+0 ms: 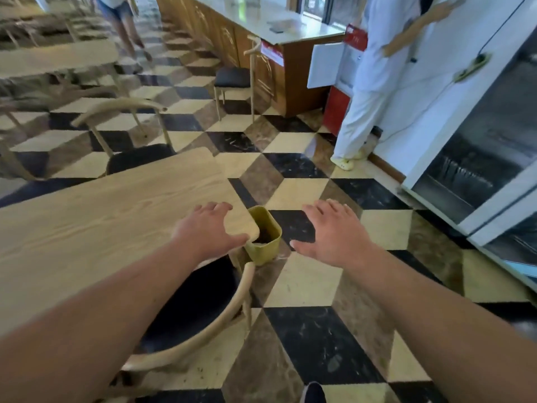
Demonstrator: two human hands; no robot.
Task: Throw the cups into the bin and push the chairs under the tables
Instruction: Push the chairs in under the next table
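Observation:
A small yellow-green bin [266,251] stands on the floor at the near right corner of a light wooden table [101,216]. Something dark lies inside it. My left hand [207,231] hovers open over that table corner, fingers spread, holding nothing. My right hand [331,231] is open above the floor just right of the bin. Below my left arm a wooden chair with a black seat [191,309] stands partly out from the table. Another such chair [128,132] is at the table's far side. No cup is visible.
A third chair [234,80] stands by a wooden counter [261,33]. A person in white clothes [377,71] stands at the right beside glass-door fridges [479,146]. Another person's legs [125,27] are at the far left aisle. More tables [55,56] are at the left. The floor is checkered.

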